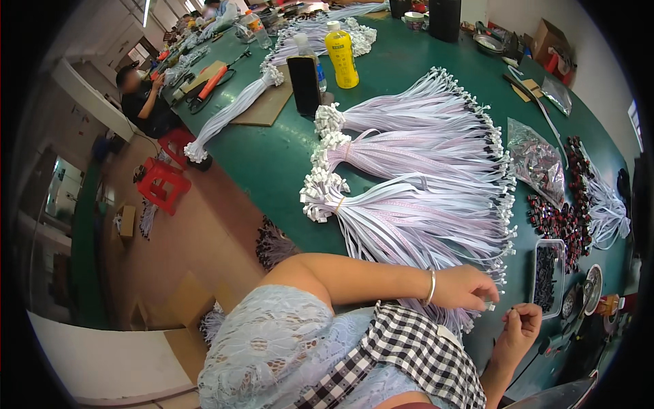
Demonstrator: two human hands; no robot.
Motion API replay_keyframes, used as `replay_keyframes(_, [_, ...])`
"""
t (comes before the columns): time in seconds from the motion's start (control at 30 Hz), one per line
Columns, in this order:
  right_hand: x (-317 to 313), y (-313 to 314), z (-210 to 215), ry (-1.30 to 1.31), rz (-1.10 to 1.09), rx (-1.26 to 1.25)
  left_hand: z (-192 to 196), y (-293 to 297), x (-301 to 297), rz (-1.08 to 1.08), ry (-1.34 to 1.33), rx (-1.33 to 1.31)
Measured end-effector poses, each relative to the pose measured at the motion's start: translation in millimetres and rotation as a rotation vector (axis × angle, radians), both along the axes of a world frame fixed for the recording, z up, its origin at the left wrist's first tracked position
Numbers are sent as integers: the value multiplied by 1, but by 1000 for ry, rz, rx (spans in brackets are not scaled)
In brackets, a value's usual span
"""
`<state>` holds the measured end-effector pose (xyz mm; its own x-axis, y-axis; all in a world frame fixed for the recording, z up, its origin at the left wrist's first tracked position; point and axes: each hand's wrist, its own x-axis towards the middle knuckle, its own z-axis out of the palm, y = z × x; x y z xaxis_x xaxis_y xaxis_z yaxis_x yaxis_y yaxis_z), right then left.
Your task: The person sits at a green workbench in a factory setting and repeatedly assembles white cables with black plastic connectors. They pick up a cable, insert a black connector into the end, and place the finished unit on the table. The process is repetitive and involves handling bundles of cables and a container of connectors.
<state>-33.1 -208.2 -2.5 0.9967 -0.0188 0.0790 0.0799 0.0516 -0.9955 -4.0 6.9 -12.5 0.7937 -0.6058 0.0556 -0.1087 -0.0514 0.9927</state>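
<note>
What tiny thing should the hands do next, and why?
Maybe bring the right hand a little nearer the left hand: its thumb and finger are pinched together, though what they hold is too small to tell, and a white cable end shows close by the left hand's fingers.

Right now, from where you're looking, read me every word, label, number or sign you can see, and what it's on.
Nothing is clear enough to read out.
Yellow bottle: dark print on its label, too small to read.
Bottle with an orange label: too blurred to read.
White flat cables: faint pinkish marks, too fine to make out.
Phone: dark, no text visible.
</note>
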Motion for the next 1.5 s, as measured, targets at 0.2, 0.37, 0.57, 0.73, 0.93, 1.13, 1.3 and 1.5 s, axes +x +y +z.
replay_keyframes(0.2, [3,8,1,9,45,121,0,-2,-3,82,115,-8])
replay_keyframes(0.37, [-3,23,5,36,78,188,-2,-2,-3,129,130,-22])
replay_keyframes(0.57, [-7,25,-12,149,51,193,-8,-5,-2,145,229,-125])
replay_keyframes(0.73, [-4,24,-5,66,54,136,-7,-5,-3,139,154,-107])
replay_keyframes(0.93, [3,18,1,57,58,89,-4,0,-4,136,161,-76])
replay_keyframes(1.13, [1,18,3,16,25,-58,-12,-1,5,109,82,-23])
replay_keyframes(1.3, [10,20,10,77,73,-103,-19,1,6,74,364,-6])
replay_keyframes(1.5, [10,17,6,111,131,-160,-2,2,1,90,527,-139])
